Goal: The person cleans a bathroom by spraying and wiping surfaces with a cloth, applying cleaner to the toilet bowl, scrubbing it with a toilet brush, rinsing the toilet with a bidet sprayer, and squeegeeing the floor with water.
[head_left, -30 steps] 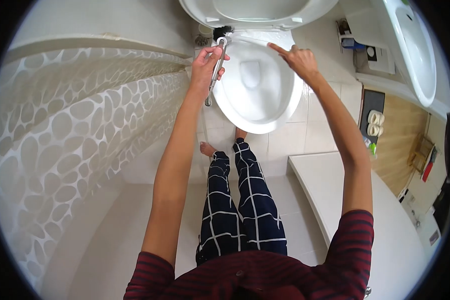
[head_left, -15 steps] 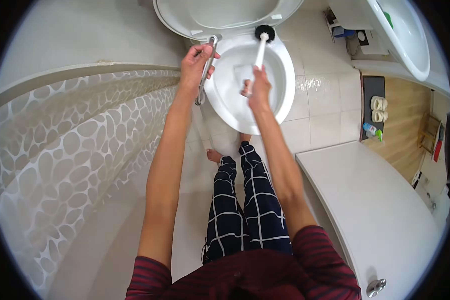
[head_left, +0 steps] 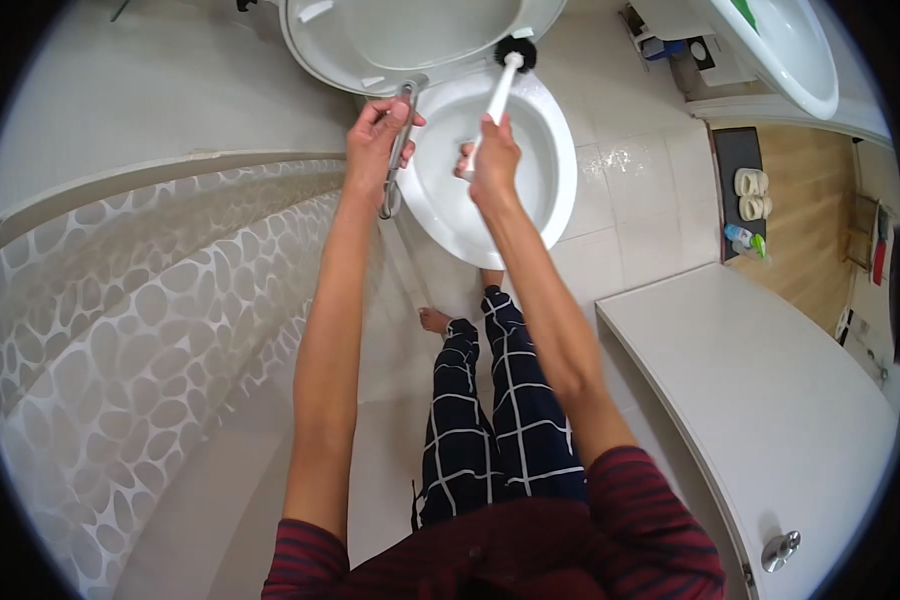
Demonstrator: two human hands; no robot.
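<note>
My left hand [head_left: 372, 150] is closed round a slim metal bidet sprayer [head_left: 399, 145], held upright at the left edge of the toilet bowl [head_left: 564, 175]. A hose loop hangs below that hand. In my right hand [head_left: 495, 168] is the white handle of a toilet brush [head_left: 499, 95]. Its round black bristle head [head_left: 516, 54] points away from me, over the back right of the rim near the hinge. The toilet lid and seat [head_left: 440, 35] are raised.
A pebble-patterned shower curtain [head_left: 170, 300] hangs on the left. On the right are a washbasin [head_left: 805, 60], a white door [head_left: 740, 390] with a metal handle, and slippers [head_left: 752, 195] with a spray bottle [head_left: 742, 238] on a dark mat. Floor tiles [head_left: 620, 165] beside the toilet look wet.
The view has shifted slightly, so the toilet and both hands sit a little further left. Both hands keep their holds, and the brush stays over the back right rim.
</note>
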